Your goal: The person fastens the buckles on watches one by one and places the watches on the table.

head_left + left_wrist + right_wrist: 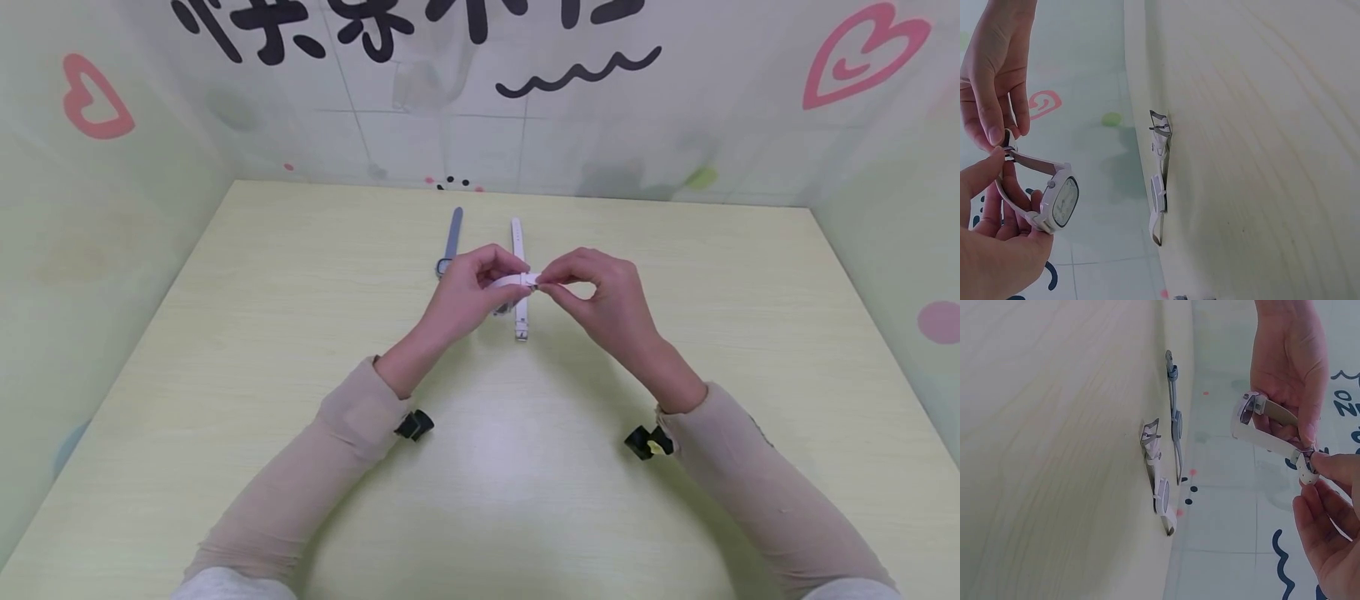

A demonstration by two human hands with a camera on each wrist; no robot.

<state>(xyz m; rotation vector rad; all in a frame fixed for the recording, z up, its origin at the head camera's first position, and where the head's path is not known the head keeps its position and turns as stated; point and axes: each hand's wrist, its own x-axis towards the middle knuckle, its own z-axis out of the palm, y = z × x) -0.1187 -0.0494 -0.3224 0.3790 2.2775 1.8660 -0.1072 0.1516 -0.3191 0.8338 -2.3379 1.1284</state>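
Both hands hold a white wristwatch (1063,203) above the table, its strap bent round into a loop. My left hand (472,287) grips the strap, with thumb and fingers close to the buckle. Opposite it, my right hand (603,287) pinches the strap at the buckle between thumb and fingertips. In the right wrist view the holed strap end (1307,474) shows between the right hand's fingers. Whether the strap is fastened cannot be told. A second white watch (517,237) lies on the table under the hands, partly hidden by them.
A blue-grey watch (454,232) lies to the left of the second white watch, its lower part behind the left hand. Printed walls stand behind and beside the light wooden table (495,500). A small black device (415,425) sits at each wrist.
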